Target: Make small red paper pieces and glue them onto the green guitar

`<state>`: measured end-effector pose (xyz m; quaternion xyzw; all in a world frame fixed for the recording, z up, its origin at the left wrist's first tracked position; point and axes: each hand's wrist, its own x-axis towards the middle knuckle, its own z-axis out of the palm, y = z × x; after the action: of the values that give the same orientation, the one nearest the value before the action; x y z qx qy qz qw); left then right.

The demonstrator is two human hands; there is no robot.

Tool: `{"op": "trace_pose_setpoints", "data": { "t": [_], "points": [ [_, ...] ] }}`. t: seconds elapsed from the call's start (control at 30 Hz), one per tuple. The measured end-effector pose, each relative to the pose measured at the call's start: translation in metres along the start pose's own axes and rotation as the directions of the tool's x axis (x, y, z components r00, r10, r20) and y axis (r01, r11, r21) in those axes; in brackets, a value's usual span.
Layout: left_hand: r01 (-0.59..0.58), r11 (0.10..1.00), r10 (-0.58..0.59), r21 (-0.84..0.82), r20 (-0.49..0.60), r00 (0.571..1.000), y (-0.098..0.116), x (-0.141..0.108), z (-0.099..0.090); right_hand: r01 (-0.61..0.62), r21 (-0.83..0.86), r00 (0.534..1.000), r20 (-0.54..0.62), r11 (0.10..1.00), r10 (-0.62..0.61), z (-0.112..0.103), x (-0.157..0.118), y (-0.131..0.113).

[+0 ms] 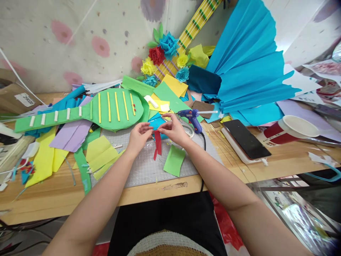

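Over the grey cutting mat [138,174], both hands meet at a red paper strip [158,144] that hangs down with a split lower end. My left hand [140,138] has its thumb and index finger brought together at the strip's upper left. My right hand [174,131] pinches the strip's top. Blue paper [157,122] lies just behind the fingers. A green paper square [174,160] rests on the mat, right of the strip. The purple glue gun [192,117] is behind and right of my right hand.
A green paper instrument [114,110] lies at the left. Yellow [99,152] and lilac papers [70,135] are in front of it. A phone [246,138] and paper cup [290,129] stand right. Behind are paper flowers [169,45] and a large blue pleated sheet [253,64].
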<state>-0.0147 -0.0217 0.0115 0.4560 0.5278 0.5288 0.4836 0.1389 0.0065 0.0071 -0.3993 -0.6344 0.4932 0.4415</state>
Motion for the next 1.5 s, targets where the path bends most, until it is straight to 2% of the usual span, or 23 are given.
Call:
{"op": "trace_pose_setpoints", "data": {
  "t": [0.1, 0.2, 0.43, 0.63, 0.73, 0.83, 1.0, 1.23, 1.5],
  "points": [
    [-0.180, 0.971, 0.176, 0.158, 0.041, 0.984, -0.002, 0.000, -0.002, 0.000, -0.036, 1.000, 0.028, 0.999, 0.001, 0.001, -0.001, 0.000],
    [-0.256, 0.929, 0.231, 0.268, 0.122, 0.965, -0.001, -0.004, -0.002, 0.008, -0.058, 0.999, 0.055, 0.998, -0.005, 0.002, -0.002, -0.001],
    [-0.255, 0.881, 0.220, 0.399, 0.133, 0.966, 0.005, -0.007, -0.006, -0.023, -0.101, 0.999, 0.038, 0.995, 0.027, 0.002, -0.002, 0.000],
    [-0.260, 0.882, 0.205, 0.392, 0.178, 0.962, 0.006, -0.004, -0.009, -0.087, 0.015, 0.994, 0.066, 0.996, 0.086, 0.000, 0.000, 0.002],
    [-0.302, 0.856, 0.244, 0.420, 0.188, 0.951, 0.005, -0.003, -0.010, -0.101, 0.030, 0.992, 0.073, 0.994, 0.098, -0.001, 0.001, 0.002],
    [-0.338, 0.856, 0.293, 0.390, 0.172, 0.941, 0.003, -0.002, -0.010, -0.105, 0.026, 0.991, 0.083, 0.994, 0.103, -0.001, 0.001, 0.002],
    [-0.313, 0.888, 0.250, 0.337, 0.218, 0.943, -0.001, -0.002, -0.008, -0.052, -0.063, 0.995, 0.078, 0.997, 0.057, -0.001, 0.000, 0.003],
    [-0.369, 0.795, 0.285, 0.481, 0.241, 0.928, -0.001, -0.002, -0.011, -0.027, -0.189, 0.998, 0.050, 0.982, 0.037, 0.002, -0.002, 0.002],
    [-0.346, 0.743, 0.268, 0.573, 0.219, 0.938, 0.003, -0.004, -0.008, -0.056, -0.093, 0.997, 0.043, 0.994, 0.060, 0.003, -0.001, 0.002]
  ]
}}
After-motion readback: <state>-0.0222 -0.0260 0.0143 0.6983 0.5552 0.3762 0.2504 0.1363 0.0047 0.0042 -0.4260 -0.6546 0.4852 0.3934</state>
